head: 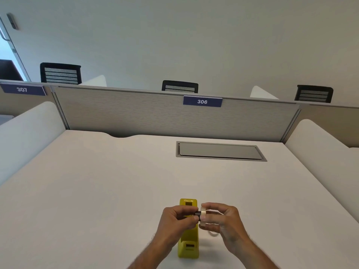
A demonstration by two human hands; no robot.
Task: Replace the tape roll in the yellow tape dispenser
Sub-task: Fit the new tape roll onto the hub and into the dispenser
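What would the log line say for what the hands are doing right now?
left hand: holds dark spool | right hand: holds tape roll at spool | yellow dispenser: on desk, under hands

Dispenser (188, 247) on worktop (97, 181) near front edge; hands above it; cable hatch (220, 151) behind, right; partition (136, 111) at rear.

Both hands raised together: left hand (179, 218), right hand (220, 218), fingers pinched.

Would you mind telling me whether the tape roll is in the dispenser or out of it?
Out: both hands hold the tape roll above the dispenser.
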